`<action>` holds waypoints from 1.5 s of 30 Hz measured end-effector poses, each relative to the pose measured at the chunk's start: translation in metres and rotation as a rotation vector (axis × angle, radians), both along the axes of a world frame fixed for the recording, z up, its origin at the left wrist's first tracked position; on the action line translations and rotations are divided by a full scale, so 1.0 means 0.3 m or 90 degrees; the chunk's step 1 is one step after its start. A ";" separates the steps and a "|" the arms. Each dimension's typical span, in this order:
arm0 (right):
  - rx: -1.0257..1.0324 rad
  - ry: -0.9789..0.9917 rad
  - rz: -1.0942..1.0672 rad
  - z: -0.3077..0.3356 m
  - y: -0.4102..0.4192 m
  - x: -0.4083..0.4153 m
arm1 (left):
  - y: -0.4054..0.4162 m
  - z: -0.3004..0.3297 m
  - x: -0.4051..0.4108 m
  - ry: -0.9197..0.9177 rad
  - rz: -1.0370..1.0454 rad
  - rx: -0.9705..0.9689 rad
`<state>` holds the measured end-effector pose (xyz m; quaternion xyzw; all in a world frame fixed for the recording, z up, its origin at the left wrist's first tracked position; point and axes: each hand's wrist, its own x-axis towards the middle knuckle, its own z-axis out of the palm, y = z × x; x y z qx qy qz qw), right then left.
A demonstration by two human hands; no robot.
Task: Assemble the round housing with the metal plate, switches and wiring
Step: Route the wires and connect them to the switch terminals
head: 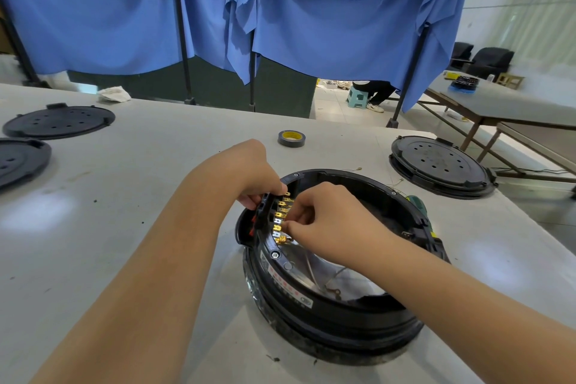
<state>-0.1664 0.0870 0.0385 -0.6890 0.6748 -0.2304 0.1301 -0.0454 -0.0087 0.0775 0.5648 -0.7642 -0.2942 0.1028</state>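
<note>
tape roll [291,138] on table [156,196] | white rag [114,94] far left | blue curtain [280,9] behind

Bright even light; soft glare patches on table [131,227]; wide-angle edge bending.

Both hands crowd the round housing [327,315] at its left rim. Bare counter [131,227] lies left; the tape roll [291,138] and black lid [439,162] stand beyond.

right hand [327,221] fingers curl under, hiding whatever they pinch; label [285,285] print unreadable.
</note>
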 end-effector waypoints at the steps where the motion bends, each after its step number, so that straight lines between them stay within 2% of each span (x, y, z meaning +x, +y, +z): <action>1: 0.000 0.000 0.001 0.000 0.001 -0.001 | 0.001 0.000 -0.001 0.000 0.000 0.000; 26: 0.000 -0.030 -0.015 0.015 0.012 0.012 | 0.005 0.003 0.000 -0.008 -0.006 0.000; 45: -0.011 0.040 -0.019 0.022 0.024 0.043 | -0.003 0.001 0.002 -0.014 -0.008 -0.005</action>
